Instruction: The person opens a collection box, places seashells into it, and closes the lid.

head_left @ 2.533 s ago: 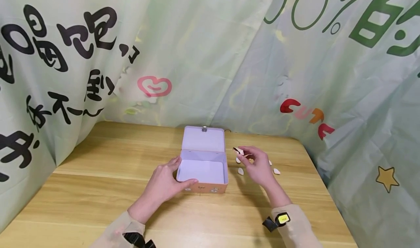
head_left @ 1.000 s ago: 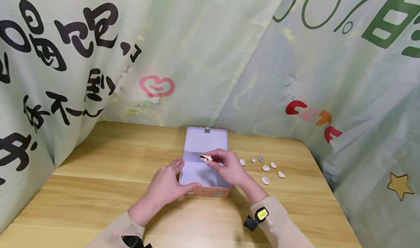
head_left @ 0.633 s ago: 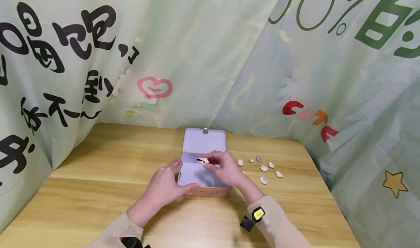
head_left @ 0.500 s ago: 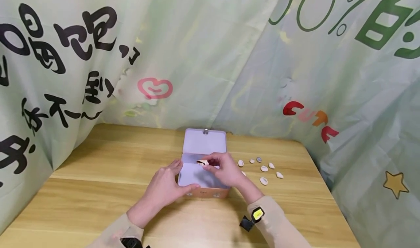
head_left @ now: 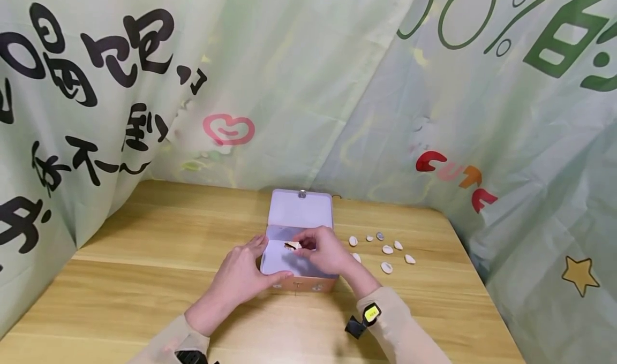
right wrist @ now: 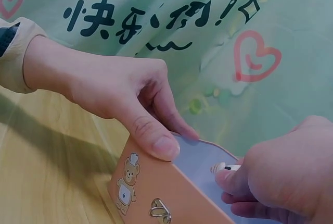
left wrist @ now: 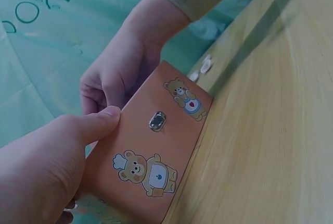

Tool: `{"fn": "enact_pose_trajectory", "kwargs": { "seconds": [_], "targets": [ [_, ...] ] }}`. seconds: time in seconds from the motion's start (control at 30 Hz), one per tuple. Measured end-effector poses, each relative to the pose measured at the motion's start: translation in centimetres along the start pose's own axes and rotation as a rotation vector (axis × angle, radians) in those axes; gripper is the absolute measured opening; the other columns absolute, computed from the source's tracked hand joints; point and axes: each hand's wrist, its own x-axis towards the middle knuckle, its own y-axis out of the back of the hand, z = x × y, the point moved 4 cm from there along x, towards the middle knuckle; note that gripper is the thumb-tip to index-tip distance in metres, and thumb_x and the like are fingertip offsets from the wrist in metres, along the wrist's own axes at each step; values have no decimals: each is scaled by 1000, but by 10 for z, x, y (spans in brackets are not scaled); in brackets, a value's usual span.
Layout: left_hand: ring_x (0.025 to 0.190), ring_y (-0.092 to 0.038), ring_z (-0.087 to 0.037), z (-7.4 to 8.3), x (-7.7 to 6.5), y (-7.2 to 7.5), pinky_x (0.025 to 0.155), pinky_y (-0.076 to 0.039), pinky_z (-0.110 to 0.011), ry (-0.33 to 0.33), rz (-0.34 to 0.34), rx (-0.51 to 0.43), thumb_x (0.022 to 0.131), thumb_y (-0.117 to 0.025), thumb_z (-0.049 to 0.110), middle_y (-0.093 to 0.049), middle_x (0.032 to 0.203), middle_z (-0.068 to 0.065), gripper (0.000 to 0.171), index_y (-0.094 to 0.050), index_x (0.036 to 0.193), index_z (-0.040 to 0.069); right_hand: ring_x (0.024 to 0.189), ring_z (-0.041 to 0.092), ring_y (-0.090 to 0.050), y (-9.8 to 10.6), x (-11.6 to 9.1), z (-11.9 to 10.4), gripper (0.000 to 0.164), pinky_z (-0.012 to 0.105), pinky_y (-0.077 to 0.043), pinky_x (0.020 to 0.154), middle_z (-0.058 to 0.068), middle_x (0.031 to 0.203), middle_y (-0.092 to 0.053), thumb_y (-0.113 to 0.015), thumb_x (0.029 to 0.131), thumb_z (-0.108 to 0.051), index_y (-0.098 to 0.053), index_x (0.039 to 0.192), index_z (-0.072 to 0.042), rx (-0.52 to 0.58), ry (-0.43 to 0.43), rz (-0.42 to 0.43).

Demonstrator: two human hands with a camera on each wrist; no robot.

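An orange tin box with a lilac inside stands at mid-table, its lid raised at the back. My left hand grips its left front corner, thumb over the front rim and fingers along the side. Bear pictures and a metal clasp show on the front wall in the left wrist view. Over the box opening, my right hand pinches a whitish spiral seashell with a dark opening. The right wrist view shows the shell's tip past the thumb; the fingers hide the rest.
Several small shells lie scattered on the wooden table to the right of the box, one of them greyish. A printed curtain hangs behind the table and along both sides.
My right hand has carried the seashell from among the shells on the right leftward over the box, then lowered it slightly. The left hand keeps its grip on the box.
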Motion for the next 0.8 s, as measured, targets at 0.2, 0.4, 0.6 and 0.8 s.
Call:
{"fn": "enact_pose_trajectory", "kwargs": {
  "seconds": [0.2, 0.4, 0.6, 0.8],
  "targets": [
    [128, -59, -46, -1, 1, -1, 105, -51, -52, 6, -10, 0, 71, -79, 83, -63, 138, -28, 111, -68, 132, -10, 90, 21, -73, -4, 1, 4, 20, 36, -62, 81, 9, 100, -78, -79, 92, 3, -78, 112, 3, -1, -7, 0],
    [126, -62, -45, -1, 2, 1, 104, -52, -52, 7, -9, 7, 70, -82, 81, -65, 136, -27, 110, -69, 131, -9, 93, 21, -74, -7, 2, 6, 19, 32, -61, 81, 9, 101, -78, -79, 92, 3, -78, 111, 3, -27, -14, -2],
    [126, -62, -44, -1, 2, 2, 103, -53, -51, 16, -11, 4, 69, -81, 82, -65, 135, -26, 111, -69, 131, -9, 102, 31, -75, -7, 2, 3, 20, 38, -62, 83, 17, 111, -77, -77, 94, 4, -76, 113, 7, -67, 11, 14],
    [127, -61, -45, 0, 4, 2, 103, -53, -51, 25, -24, 0, 69, -82, 82, -64, 136, -26, 112, -68, 133, -10, 102, 38, -74, -1, 2, -2, 21, 47, -62, 85, 22, 112, -75, -77, 92, 7, -75, 113, 10, -48, 28, 32]
  ]
}}
